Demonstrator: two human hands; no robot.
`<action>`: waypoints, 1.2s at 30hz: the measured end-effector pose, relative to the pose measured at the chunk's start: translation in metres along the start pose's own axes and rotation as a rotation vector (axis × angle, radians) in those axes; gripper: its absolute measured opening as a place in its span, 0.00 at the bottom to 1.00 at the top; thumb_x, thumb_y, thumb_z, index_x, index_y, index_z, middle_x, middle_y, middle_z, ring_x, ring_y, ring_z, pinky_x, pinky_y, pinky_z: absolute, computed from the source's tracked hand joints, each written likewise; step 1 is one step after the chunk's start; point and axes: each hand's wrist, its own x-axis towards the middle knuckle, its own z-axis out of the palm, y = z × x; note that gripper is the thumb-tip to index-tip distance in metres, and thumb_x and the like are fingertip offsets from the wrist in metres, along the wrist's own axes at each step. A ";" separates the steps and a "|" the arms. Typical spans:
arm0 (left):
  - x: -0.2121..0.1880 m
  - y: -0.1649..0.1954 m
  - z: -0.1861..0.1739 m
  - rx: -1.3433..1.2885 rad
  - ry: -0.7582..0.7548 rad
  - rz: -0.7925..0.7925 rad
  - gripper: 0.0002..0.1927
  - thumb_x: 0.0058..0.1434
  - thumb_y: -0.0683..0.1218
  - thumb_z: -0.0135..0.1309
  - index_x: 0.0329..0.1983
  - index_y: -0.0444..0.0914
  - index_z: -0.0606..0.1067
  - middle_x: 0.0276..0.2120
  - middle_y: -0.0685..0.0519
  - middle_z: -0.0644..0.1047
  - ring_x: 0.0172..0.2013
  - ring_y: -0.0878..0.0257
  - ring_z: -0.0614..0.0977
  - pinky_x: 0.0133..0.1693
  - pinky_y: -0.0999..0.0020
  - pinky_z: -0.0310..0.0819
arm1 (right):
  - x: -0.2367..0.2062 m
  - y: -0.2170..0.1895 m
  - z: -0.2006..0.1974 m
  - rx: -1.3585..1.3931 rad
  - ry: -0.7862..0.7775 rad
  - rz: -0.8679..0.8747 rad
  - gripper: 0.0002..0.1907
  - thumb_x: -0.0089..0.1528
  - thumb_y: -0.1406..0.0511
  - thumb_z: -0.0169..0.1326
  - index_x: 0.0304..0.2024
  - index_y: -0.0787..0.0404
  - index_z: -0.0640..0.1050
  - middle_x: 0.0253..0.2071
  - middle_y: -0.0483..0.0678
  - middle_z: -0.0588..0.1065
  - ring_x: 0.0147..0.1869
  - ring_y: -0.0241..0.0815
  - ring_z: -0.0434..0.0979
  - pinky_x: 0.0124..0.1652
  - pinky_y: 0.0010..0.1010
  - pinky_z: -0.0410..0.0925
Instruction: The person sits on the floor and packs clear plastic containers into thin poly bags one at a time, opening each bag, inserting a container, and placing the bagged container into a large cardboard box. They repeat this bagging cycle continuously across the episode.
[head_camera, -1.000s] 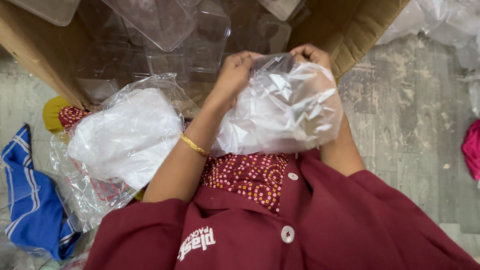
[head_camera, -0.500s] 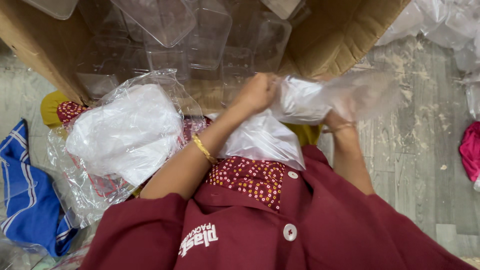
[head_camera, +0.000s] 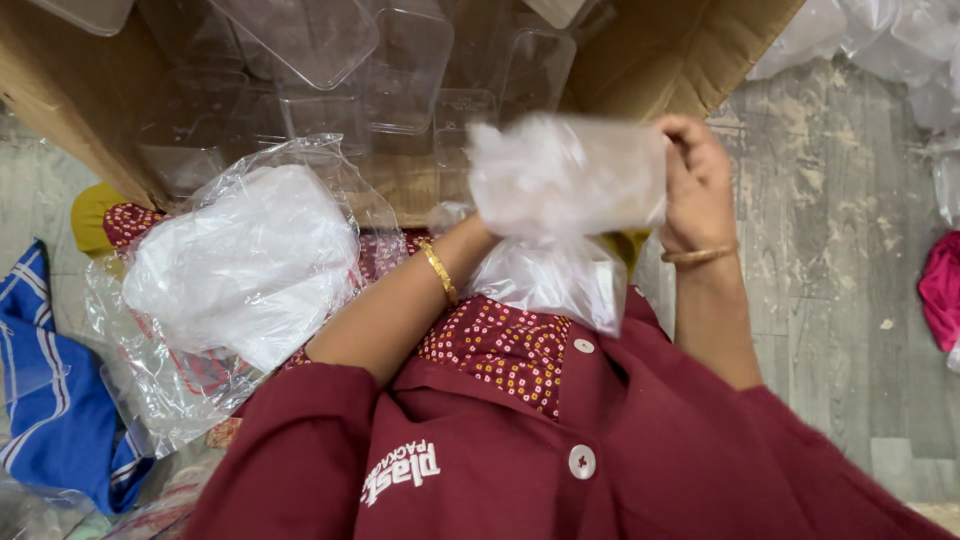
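- R hand (head_camera: 700, 185) pinches bag (head_camera: 560, 185) edge, held up over lap to spread it.
- L hand hidden behind bag; grip can't tell.
- Box (head_camera: 680, 50) of clear tubs ahead, in reach.

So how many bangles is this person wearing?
2: a gold bangle on the left wrist and another bangle on the right wrist, beside the plastic bag that both hands hold. The left hand is hidden behind the bag.
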 end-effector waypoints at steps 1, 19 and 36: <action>0.002 0.002 -0.002 -0.029 0.034 0.034 0.19 0.58 0.44 0.56 0.53 0.37 0.75 0.43 0.42 0.80 0.46 0.51 0.81 0.48 0.59 0.73 | 0.004 -0.016 0.016 0.121 -0.043 -0.035 0.15 0.69 0.66 0.59 0.55 0.66 0.74 0.51 0.48 0.75 0.53 0.39 0.74 0.56 0.32 0.70; -0.013 0.026 -0.105 -0.358 0.191 0.167 0.20 0.71 0.55 0.55 0.58 0.38 0.74 0.35 0.60 0.80 0.35 0.73 0.80 0.38 0.75 0.73 | -0.052 0.093 -0.122 -0.153 0.851 0.079 0.44 0.62 0.52 0.70 0.69 0.55 0.58 0.67 0.51 0.63 0.52 0.44 0.75 0.31 0.33 0.67; -0.031 0.034 -0.119 -0.478 0.202 0.351 0.20 0.79 0.54 0.41 0.60 0.37 0.74 0.36 0.58 0.80 0.39 0.73 0.76 0.43 0.76 0.68 | 0.056 -0.014 -0.028 -0.123 0.136 -0.505 0.20 0.75 0.63 0.57 0.68 0.59 0.73 0.66 0.50 0.74 0.69 0.47 0.74 0.66 0.39 0.70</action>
